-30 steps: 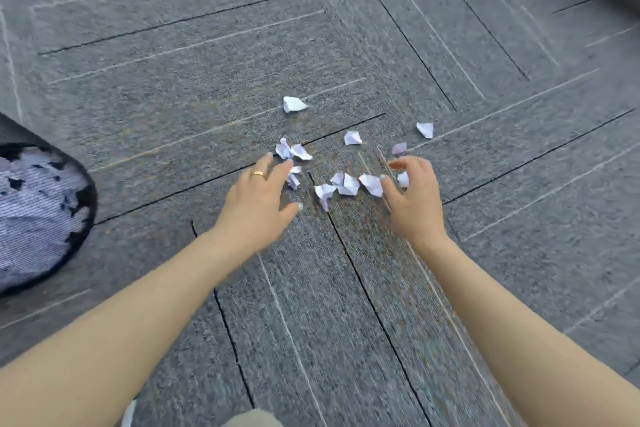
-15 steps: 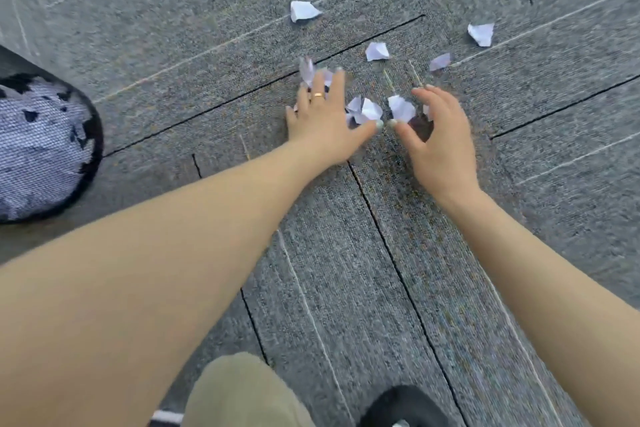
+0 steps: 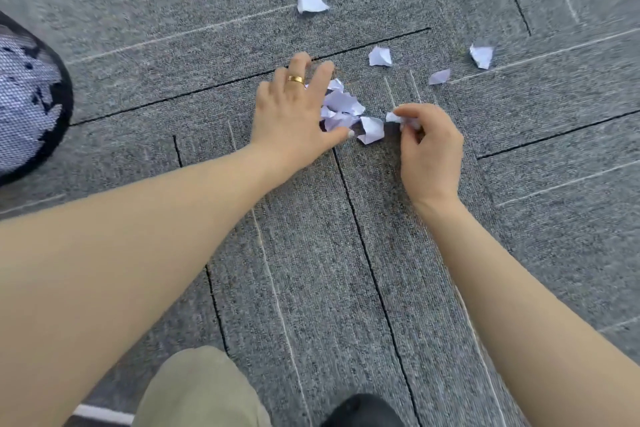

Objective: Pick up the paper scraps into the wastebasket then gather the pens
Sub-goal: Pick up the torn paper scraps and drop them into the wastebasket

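Note:
White paper scraps lie on the grey carpet. My left hand (image 3: 294,111), wearing a gold ring, lies flat with fingers spread against a small heap of scraps (image 3: 341,109). My right hand (image 3: 427,146) pinches a small scrap (image 3: 394,117) between thumb and fingers, just right of the heap. One more scrap (image 3: 372,129) sits between the hands. Loose scraps lie farther off: one at the top (image 3: 310,3), one in the middle (image 3: 380,56), and two at the right (image 3: 482,55) (image 3: 440,76). The black mesh wastebasket (image 3: 64,100) stands at the left edge, paper inside. No pens are in view.
Carpet tiles with dark seams and pale lines cover the whole floor. My knee in khaki trousers (image 3: 201,388) and a black shoe (image 3: 363,409) show at the bottom edge.
My left hand has swept several scraps rightward into a heap. My right hand has closed its fingers on a small scrap. The view has tilted further down.

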Demonstrator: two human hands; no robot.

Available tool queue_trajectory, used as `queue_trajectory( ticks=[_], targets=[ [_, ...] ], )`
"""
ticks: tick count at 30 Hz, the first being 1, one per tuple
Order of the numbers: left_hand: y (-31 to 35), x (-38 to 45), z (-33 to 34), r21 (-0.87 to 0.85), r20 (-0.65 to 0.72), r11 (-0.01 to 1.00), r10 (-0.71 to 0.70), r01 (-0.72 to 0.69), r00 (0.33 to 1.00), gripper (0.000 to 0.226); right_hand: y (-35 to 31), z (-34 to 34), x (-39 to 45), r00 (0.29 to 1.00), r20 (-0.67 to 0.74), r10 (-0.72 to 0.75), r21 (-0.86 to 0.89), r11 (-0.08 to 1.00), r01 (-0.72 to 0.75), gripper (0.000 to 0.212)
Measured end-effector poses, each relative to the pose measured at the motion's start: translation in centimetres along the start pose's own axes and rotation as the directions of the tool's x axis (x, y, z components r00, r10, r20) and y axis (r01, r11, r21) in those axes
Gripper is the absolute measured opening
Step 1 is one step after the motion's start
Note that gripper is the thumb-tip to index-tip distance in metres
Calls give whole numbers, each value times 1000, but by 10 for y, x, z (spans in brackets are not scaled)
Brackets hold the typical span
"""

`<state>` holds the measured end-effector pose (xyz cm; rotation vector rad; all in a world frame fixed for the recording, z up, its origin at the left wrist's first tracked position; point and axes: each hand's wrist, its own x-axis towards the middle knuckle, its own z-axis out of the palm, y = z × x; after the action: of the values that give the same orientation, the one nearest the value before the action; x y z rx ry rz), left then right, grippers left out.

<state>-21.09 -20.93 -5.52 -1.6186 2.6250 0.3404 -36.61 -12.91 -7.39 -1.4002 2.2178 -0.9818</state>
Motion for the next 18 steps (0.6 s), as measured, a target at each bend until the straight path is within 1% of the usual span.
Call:
queue_trajectory(
  ticks=[2, 3, 5, 7, 9, 11, 13, 15, 18],
  targets=[
    [-3, 1, 3, 39, 115, 999, 19, -23, 993, 88, -7, -2, 0, 998, -40, 48, 46, 998, -46, 22],
    [-2, 2, 6, 43, 166, 998, 48, -55, 985, 88, -11, -2, 0, 997, -52, 55, 66, 997, -51, 23],
    [4, 3, 13, 37, 248, 991, 119, -132, 962, 79, -20, 0, -1, 999, -23, 40, 75, 996, -39, 26],
    [8, 4, 19, 20, 271, 987, 151, -162, 951, 65, -27, 8, -4, 995, 93, 36, 26, 999, -39, 25],
    [11, 6, 21, 11, 210, 990, 139, -144, 968, 54, -25, 16, -11, 982, 187, -3, -9, 1000, 5, 26],
    [11, 6, 21, 28, 113, 988, 147, -151, 983, 46, -16, 23, -18, 970, 229, -84, -28, 995, 93, 29],
    [8, 3, 21, 60, 16, 971, 232, -232, 973, 39, -9, 26, -21, 968, 210, -140, -61, 986, 156, 28],
    [0, -2, 23, 64, -63, 952, 303, -300, 951, 27, -7, 26, -20, 976, 162, -145, -70, 985, 158, 21],
    [-8, -8, 18, 26, -66, 952, 305, -304, 950, 35, -7, 23, -12, 976, 155, -154, -79, 983, 167, 19]
  ],
)
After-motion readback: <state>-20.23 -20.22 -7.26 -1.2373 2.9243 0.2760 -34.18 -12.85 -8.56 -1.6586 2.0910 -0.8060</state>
